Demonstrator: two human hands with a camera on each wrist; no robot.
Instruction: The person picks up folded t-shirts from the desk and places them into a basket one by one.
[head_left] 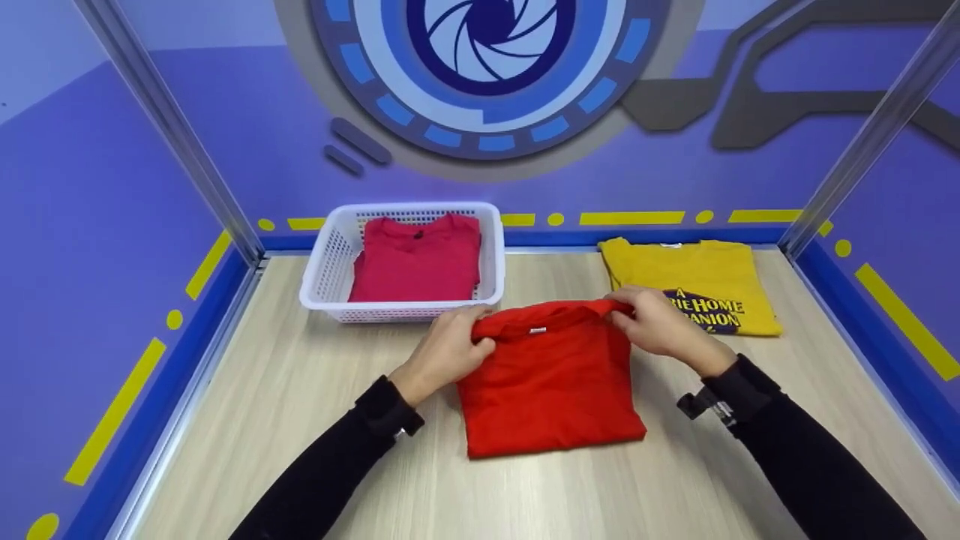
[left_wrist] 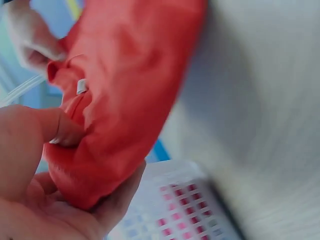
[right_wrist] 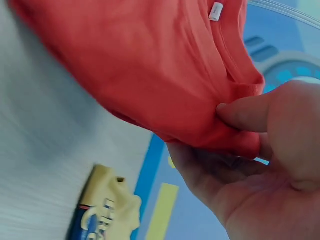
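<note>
Folded red shirt (head_left: pixel 551 379) lies mid-table in front of me, its collar edge lifted off the wood because both hands pinch its far corners: left hand (head_left: pixel 448 351) has thumb on top and fingers curled under the left corner, right hand (head_left: pixel 660 322) grips the right corner the same way. I read that grip as keeping the fold together. White basket (head_left: pixel 330 262) with another red shirt (head_left: pixel 416 259) sits behind-left, yellow shirt (head_left: pixel 694 289) behind-right, flat on the table (head_left: pixel 300 420)
</note>
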